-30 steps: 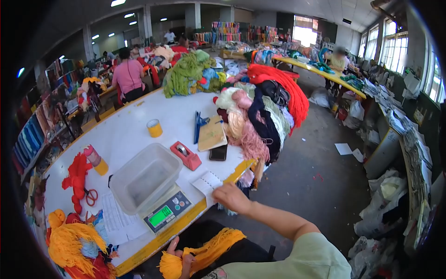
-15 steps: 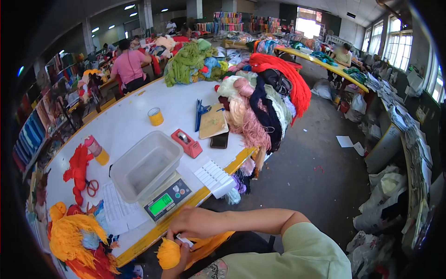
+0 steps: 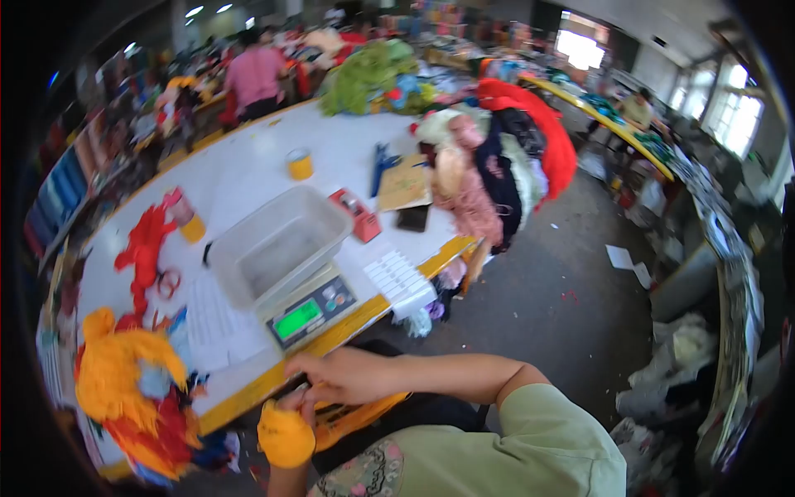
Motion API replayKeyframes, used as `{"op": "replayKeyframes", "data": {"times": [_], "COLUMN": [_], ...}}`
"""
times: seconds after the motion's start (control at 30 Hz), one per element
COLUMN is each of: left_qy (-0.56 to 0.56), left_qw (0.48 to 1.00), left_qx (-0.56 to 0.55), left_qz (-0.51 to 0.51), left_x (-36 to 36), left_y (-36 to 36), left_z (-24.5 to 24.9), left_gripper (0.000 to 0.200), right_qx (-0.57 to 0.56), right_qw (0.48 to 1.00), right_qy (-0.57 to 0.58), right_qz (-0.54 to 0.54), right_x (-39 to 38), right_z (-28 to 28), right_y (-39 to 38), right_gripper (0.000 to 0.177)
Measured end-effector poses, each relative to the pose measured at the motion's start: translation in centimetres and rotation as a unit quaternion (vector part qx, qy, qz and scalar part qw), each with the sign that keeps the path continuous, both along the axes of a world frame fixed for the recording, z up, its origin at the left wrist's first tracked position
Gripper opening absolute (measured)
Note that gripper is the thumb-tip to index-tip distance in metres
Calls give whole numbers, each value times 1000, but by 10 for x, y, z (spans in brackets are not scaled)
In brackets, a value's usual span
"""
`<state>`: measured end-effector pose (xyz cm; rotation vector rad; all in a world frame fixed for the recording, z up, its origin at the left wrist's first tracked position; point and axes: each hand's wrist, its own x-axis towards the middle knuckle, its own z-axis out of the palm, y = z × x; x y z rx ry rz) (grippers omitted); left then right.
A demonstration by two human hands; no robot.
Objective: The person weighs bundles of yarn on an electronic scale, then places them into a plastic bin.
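Low in front of the table edge, my left hand [image 3: 292, 401] is closed on a skein of orange-yellow yarn [image 3: 286, 436], which bulges over its back and trails right across my lap. My right hand [image 3: 346, 378] meets it from above, fingers bent and pinched together at the left fingertips. What lies between the fingertips is hidden and blurred. Just beyond the hands, a digital scale [image 3: 335, 296] with a lit green display stands on the table, bearing a translucent plastic tub [image 3: 248, 286].
Orange and red yarn [image 3: 124, 377] is heaped at the left on the white table [image 3: 248, 166]. A printed sheet [image 3: 217, 327], scissors [image 3: 169, 284], a red tape dispenser [image 3: 354, 215] and a label sheet [image 3: 399, 277] lie around the scale. Piled skeins [image 3: 472, 182] hang over the right edge. Other people work behind.
The view has shifted, so the table sits further right and higher. My hands stay together at the yarn. The small white label seen between them before no longer shows.
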<state>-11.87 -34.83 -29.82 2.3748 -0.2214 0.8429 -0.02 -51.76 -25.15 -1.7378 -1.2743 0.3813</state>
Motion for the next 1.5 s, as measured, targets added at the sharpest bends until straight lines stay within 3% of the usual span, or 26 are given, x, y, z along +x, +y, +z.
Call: {"op": "replayKeyframes", "data": {"times": [0.07, 0.13, 0.17, 0.2, 0.23, 0.27, 0.3, 0.37, 0.47, 0.6, 0.73, 0.9, 1.0, 1.13, 1.17, 1.2, 1.23, 1.27, 1.33, 1.37, 1.43, 1.5], "left_qy": [143, 172, 230, 184, 248, 331, 397, 440, 431, 298, 214, 140, 37, 162, 169, 181, 247, 283, 315, 277, 352, 328], "left_qw": [989, 984, 973, 980, 952, 879, 810, 721, 753, 869, 869, 863, 947, 903, 911, 852, 799, 795, 771, 799, 748, 769], "left_qx": [36, 44, -17, 31, -121, -298, -381, -479, -439, -330, -401, -465, -304, -394, -374, -486, -548, -536, -550, -532, -560, -546], "left_qz": [13, -24, -25, -64, -132, -171, -204, -237, -235, -216, -196, -139, -97, -62, -51, -71, 27, -12, -62, 37, -46, 57], "left_x": [2, 5, 7, 5, 4, 2, 3, 1, -2, -8, -8, -4, 1, -21, -29, -39, -50, -63, -94, -114, -154, -184], "left_y": [-1, -1, 4, 14, 17, 18, 20, 22, 21, 16, 8, -1, 4, 34, 55, 75, 87, 113, 147, 152, 216, 246], "left_z": [37, 57, 50, 46, 47, 44, 43, 37, 41, 29, 14, 5, 4, 16, 19, 30, 49, 55, 67, 65, 60, 58], "left_gripper": [10, 15, 17, 18, 24, 28, 32, 29, 23, 17, 13, 13, 17, 15, 18, 18, 18, 25, 37, 40, 38, 40], "right_qx": [-41, -16, -35, 5, -24, 3, 0, -2, 53, 79, 77, 45, 27, -85, -104, -109, -102, -157, -201, -197, -189, -252], "right_qw": [999, 998, 996, 996, 991, 988, 986, 984, 991, 995, 994, 998, 999, 989, 989, 980, 972, 955, 947, 945, 939, 913], "right_qy": [-20, -51, -36, -14, -19, 32, 40, 44, -9, -6, 72, -28, 4, 119, 106, 165, 213, 248, 240, 244, 254, 284], "right_qz": [9, 34, 69, 84, 129, 149, 163, 173, 124, 64, 15, -20, -22, -34, -28, -18, -15, -28, -73, -93, -134, -149], "right_x": [7, 13, 16, 15, 20, 19, 18, 18, 14, 8, -4, -11, -9, 7, 21, 40, 58, 72, 92, 96, 97, 93], "right_z": [1, 3, 9, 9, 14, 13, 13, 13, 0, -13, -17, -7, -11, -11, -10, -19, -31, -28, -42, -48, -64, -72], "right_y": [0, 2, 2, 3, 2, 4, 4, 5, 6, 4, 3, 4, -1, -31, -45, -65, -84, -104, -138, -147, -164, -172], "right_gripper": [37, 28, 22, 21, 23, 22, 21, 20, 19, 25, 37, 43, 40, 28, 22, 21, 18, 15, 29, 27, 22, 24]}}
